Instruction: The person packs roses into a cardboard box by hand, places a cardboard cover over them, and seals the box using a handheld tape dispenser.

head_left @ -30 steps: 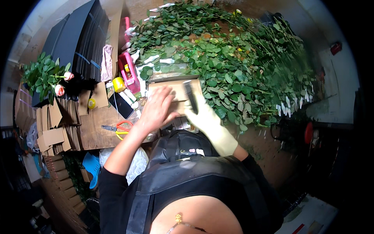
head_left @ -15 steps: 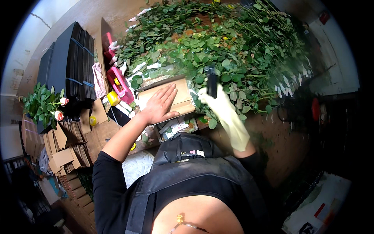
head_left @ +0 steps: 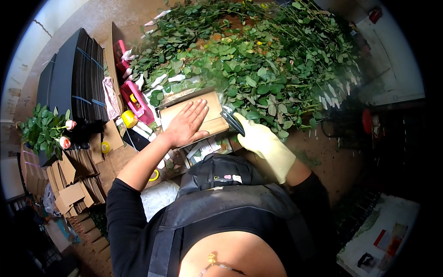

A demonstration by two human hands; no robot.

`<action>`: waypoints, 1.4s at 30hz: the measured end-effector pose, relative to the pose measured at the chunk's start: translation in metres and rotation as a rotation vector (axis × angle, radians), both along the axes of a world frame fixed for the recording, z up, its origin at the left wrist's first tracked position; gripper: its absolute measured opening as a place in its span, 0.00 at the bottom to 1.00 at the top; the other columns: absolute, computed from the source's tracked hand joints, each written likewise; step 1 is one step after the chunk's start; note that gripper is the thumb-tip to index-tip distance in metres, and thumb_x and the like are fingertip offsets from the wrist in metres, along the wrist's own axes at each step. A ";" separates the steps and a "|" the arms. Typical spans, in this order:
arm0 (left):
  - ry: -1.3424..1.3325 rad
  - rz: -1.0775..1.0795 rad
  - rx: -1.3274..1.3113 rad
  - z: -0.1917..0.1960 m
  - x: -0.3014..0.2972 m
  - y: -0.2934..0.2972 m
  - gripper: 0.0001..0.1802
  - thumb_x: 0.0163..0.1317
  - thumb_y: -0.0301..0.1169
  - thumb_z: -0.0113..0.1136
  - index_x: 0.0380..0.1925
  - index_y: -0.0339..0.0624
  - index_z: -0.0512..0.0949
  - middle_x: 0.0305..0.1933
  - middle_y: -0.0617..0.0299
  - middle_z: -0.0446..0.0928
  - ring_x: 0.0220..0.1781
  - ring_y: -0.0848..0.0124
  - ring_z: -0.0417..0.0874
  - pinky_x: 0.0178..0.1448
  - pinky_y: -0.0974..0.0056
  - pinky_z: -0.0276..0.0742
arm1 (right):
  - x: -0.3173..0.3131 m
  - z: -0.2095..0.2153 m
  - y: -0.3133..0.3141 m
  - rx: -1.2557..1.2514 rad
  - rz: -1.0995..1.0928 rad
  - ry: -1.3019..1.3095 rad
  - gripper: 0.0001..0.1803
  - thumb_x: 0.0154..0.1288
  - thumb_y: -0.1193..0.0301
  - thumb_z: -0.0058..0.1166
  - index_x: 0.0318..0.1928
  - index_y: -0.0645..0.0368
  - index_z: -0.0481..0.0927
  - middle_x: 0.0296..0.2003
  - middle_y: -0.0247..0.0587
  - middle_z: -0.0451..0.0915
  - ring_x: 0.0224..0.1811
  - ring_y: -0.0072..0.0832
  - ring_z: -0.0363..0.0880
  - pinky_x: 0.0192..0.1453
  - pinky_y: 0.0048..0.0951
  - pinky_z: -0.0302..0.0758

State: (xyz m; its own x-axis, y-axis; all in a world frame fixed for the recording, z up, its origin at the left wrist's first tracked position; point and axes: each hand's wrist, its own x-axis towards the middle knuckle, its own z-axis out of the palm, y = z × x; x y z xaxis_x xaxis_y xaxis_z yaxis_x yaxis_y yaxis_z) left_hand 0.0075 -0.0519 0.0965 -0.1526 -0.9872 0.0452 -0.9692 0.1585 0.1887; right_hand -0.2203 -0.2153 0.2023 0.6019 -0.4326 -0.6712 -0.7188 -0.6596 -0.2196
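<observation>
My bare left hand (head_left: pixel 187 127) lies flat, fingers stretched out, on a brown cardboard piece (head_left: pixel 211 107) set in a shallow tray-like frame. My right hand (head_left: pixel 265 141), in a pale yellow rubber glove, grips a black stapler (head_left: pixel 234 121). The stapler's far end is at the right edge of the cardboard; whether it touches cannot be made out. Beyond both hands spreads a thick layer of leafy rose stems (head_left: pixel 251 64), and several have white sleeves over their heads. Under the near side of the frame sits a box (head_left: pixel 210 148) with leaf scraps.
At the left are a pink tape dispenser (head_left: pixel 138 104), a yellow tape roll (head_left: pixel 129 119) and a dark phone-like slab (head_left: pixel 136 140). Farther left stand black cardboard sheets (head_left: pixel 69 69), a bunch of roses with pink blooms (head_left: pixel 44 129) and folded brown cardboard (head_left: pixel 74 191).
My right hand has brought the stapler down and left, from over the leaves to the cardboard's right edge, tilting it. My left hand stays flat on the cardboard. The whole view has shifted slightly.
</observation>
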 end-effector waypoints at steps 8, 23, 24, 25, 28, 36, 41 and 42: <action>0.007 -0.002 -0.020 -0.004 0.003 0.003 0.45 0.77 0.60 0.40 0.78 0.34 0.55 0.84 0.42 0.51 0.87 0.50 0.47 0.87 0.48 0.39 | 0.001 0.002 0.004 0.075 -0.045 -0.079 0.42 0.71 0.58 0.49 0.82 0.42 0.49 0.65 0.61 0.75 0.58 0.52 0.82 0.63 0.44 0.79; 1.385 0.366 -0.038 0.026 -0.053 0.042 0.46 0.69 0.37 0.66 0.81 0.47 0.51 0.81 0.45 0.59 0.82 0.52 0.61 0.84 0.49 0.54 | 0.002 0.052 0.017 -0.007 -0.278 -0.239 0.37 0.72 0.54 0.51 0.79 0.44 0.59 0.66 0.53 0.76 0.65 0.49 0.79 0.71 0.45 0.74; 1.648 0.461 -0.116 0.030 -0.068 0.051 0.50 0.69 0.35 0.67 0.83 0.48 0.46 0.81 0.45 0.60 0.81 0.54 0.63 0.82 0.50 0.57 | 0.013 0.064 0.034 0.077 -0.246 -0.363 0.39 0.72 0.53 0.51 0.79 0.46 0.58 0.66 0.53 0.76 0.66 0.48 0.78 0.72 0.45 0.73; 1.705 0.473 -0.263 0.028 -0.078 0.054 0.54 0.69 0.33 0.66 0.83 0.50 0.39 0.77 0.45 0.64 0.77 0.56 0.68 0.80 0.53 0.61 | 0.020 0.068 0.054 0.097 -0.092 -0.473 0.36 0.74 0.55 0.52 0.77 0.52 0.61 0.64 0.56 0.77 0.64 0.47 0.80 0.72 0.43 0.74; 1.964 0.902 -0.632 0.052 -0.086 0.061 0.47 0.67 0.29 0.62 0.81 0.47 0.48 0.64 0.52 0.74 0.57 0.64 0.80 0.66 0.59 0.75 | 0.056 0.028 0.076 0.707 0.017 -0.948 0.29 0.78 0.64 0.51 0.73 0.61 0.64 0.61 0.56 0.78 0.62 0.46 0.82 0.69 0.40 0.76; 0.467 1.202 -0.394 -0.073 -0.024 0.129 0.49 0.53 0.30 0.71 0.75 0.41 0.58 0.59 0.42 0.74 0.60 0.48 0.80 0.62 0.48 0.78 | 0.042 -0.106 -0.001 -0.511 0.160 -0.583 0.30 0.71 0.74 0.41 0.73 0.62 0.68 0.73 0.53 0.69 0.72 0.45 0.73 0.79 0.38 0.66; 0.403 1.208 -0.062 -0.091 -0.045 0.131 0.43 0.56 0.35 0.74 0.72 0.46 0.67 0.58 0.42 0.71 0.60 0.43 0.76 0.62 0.46 0.76 | 0.029 -0.001 0.017 -0.215 -0.045 -0.547 0.29 0.73 0.69 0.48 0.72 0.61 0.70 0.68 0.56 0.74 0.68 0.50 0.75 0.74 0.41 0.70; 0.437 1.204 -0.173 -0.091 -0.041 0.131 0.38 0.57 0.35 0.73 0.69 0.45 0.70 0.57 0.42 0.71 0.60 0.44 0.75 0.64 0.47 0.75 | 0.024 0.010 0.022 -0.184 -0.001 -0.742 0.28 0.72 0.68 0.50 0.71 0.64 0.71 0.66 0.58 0.76 0.66 0.51 0.76 0.72 0.41 0.71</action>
